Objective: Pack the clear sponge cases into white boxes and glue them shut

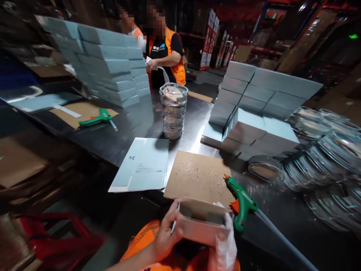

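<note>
Low in the view, both of my hands grip a small white cardboard box (199, 230) by its opposite ends. Bare fingers of my left hand (168, 230) wrap its left end. My right hand (226, 241), in a white glove, is closed on the right end. The box's upper side looks open, with a brown, shadowed inside. Just beyond it lies a brown cardboard sheet (199, 175) with glue-like specks. Right of the box, a green glue gun (244, 201) with an orange trigger rests on the table.
Stacked white boxes (98, 62) stand far left, others (248, 128) at right. Clear round containers (324, 162) crowd the right side. A tall clear stack (174, 116) stands mid-table near printed sheets (145, 165). Another glue gun (97, 118) lies left. Co-workers in orange vests (176, 66) stand across.
</note>
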### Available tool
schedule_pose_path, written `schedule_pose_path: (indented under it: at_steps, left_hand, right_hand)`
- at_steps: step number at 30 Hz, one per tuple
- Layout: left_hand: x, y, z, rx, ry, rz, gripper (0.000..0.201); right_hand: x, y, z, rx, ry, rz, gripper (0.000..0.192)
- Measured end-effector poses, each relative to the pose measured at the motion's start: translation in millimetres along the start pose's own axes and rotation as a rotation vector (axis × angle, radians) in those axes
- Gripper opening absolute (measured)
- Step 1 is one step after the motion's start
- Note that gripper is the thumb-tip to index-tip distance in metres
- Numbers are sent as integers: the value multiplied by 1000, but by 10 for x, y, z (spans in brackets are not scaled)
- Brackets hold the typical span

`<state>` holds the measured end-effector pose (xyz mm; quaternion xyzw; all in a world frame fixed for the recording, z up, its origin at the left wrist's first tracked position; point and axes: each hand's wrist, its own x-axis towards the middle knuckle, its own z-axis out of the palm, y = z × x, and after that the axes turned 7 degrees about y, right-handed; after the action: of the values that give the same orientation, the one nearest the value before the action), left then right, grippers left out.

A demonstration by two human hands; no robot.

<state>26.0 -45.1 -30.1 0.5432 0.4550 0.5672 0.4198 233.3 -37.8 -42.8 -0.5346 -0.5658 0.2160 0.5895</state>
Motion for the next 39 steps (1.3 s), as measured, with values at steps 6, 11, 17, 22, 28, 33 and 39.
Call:
schedule_pose_path:
  at_steps: [6,11,17,22,28,33,39]
  left_hand:
    - [6,50,6,121,-66,273,64]
    - [82,12,-254,343,-109,329,26]
    - [252,18,-282,365,215,164,27]
    - [348,15,-178,334,125,142,29]
    - [363,13,-70,273,79,162,27]
    - [390,107,-27,280,72,85,27]
    - [411,262,45,331,100,190,21]
  right_hand:
    - [65,-298,186,247,340,217,53]
    - [86,-319,41,288,228,362,44]
    - [403,-155,-551,-474,359,325,49]
    - [968,-16,-815,-610,44,761,27]
    - [1010,45,-751,-168,69,807,24]
    - [757,-99,-651,27,273,665,40]
    - [541,-467,-677,143,85,547,34]
